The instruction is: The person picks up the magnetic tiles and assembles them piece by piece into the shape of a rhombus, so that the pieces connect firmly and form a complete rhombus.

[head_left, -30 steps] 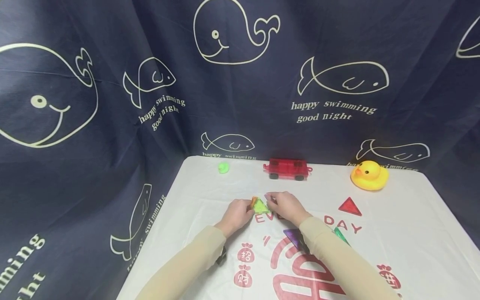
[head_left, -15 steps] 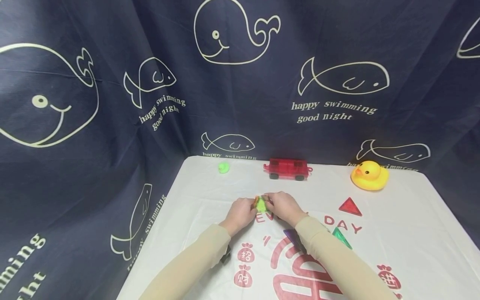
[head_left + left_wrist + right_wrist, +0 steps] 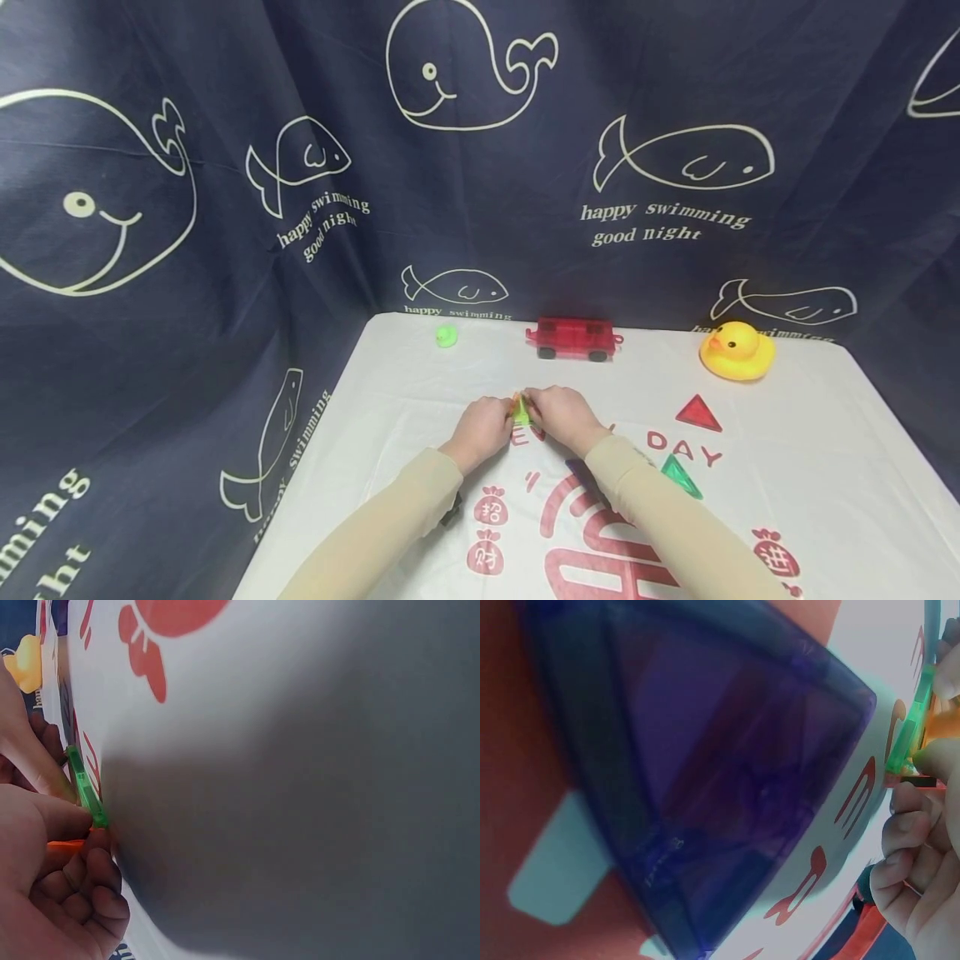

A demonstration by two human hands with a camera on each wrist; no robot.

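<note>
With the left hand (image 3: 482, 429) pinching the orange tile (image 3: 66, 847) and the right hand (image 3: 567, 417) pinching a reddish piece (image 3: 919, 782), the green tile (image 3: 86, 787) sits between them and could tip or detach if either presses unevenly.

Left hand (image 3: 60, 881) pinching orange tile (image 3: 66, 847), green tile (image 3: 85, 787)

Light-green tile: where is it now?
In the head view, the light-green tile is below and slightly right of centre, between the left hand and right hand, nearer the camera than the red wagon; an orange tile is beside it.
</note>
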